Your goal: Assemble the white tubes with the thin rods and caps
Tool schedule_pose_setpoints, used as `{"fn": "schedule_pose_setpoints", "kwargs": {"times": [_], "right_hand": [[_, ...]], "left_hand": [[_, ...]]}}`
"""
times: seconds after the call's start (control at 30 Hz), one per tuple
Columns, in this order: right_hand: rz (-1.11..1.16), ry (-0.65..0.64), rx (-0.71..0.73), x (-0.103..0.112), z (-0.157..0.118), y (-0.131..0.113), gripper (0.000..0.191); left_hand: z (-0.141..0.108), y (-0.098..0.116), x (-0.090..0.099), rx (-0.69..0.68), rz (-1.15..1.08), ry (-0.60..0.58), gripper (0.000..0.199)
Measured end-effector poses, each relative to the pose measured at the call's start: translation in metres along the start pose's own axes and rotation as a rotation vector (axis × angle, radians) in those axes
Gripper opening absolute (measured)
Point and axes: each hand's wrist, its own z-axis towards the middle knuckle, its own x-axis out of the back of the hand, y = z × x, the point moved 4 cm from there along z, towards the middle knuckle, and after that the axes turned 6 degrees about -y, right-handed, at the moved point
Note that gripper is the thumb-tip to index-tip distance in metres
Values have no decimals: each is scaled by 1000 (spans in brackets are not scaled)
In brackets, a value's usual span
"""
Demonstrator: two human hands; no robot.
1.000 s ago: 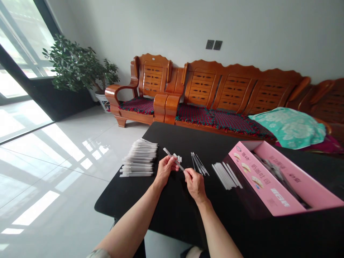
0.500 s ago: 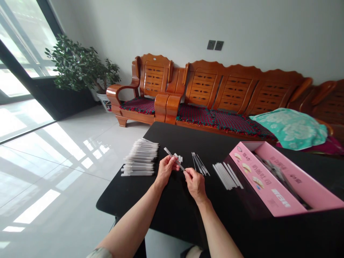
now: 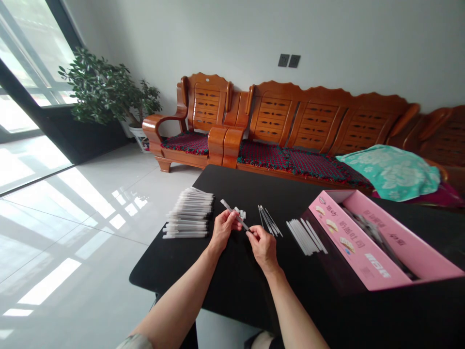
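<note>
My left hand [image 3: 223,230] is closed around the middle of a translucent pen [image 3: 227,205], which slants from upper left to lower right. My right hand [image 3: 263,246] pinches the lower right end of the same pen; its tip is partly hidden by those fingers. Just behind my left fingers lie several small whitish pen caps [image 3: 242,214]. Beyond my right hand, a few thin pen refills [image 3: 269,221] with dark tips are fanned out. Further right is a row of white pen barrels [image 3: 306,236]. Left of my hands, many pens [image 3: 191,213] are piled in a long stack.
A pink open box [image 3: 348,247] with grey items inside stands on the right of the black table [image 3: 170,274]. Behind the table are a wooden sofa [image 3: 276,116] and a turquoise cloth [image 3: 394,172]. A potted plant [image 3: 105,92] stands by the window.
The view has shifted very slightly. Both hands keep the same hold on the pen, and the things on the table lie as before.
</note>
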Motion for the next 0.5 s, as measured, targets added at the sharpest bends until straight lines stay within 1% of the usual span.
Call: {"fn": "schedule_pose_setpoints", "kwargs": {"times": [0.07,0.2,0.27,0.33,0.4,0.5], "right_hand": [[5,-9,-5,0,0,0,26],[-14,-31,76,0,-1,-5,32],[-17,-12,63,0,0,-5,30],[-13,4,14,1,0,-2,25],[-12,-2,-14,0,0,-1,25],[-18,-23,40,0,0,-3,29]], "left_hand": [[0,-1,1,2,-1,3,43],[0,-1,2,1,2,-2,43],[0,-1,1,0,5,-5,43],[0,0,1,3,4,-2,42],[0,0,1,3,-2,3,42],[1,0,1,4,-9,8,43]]}}
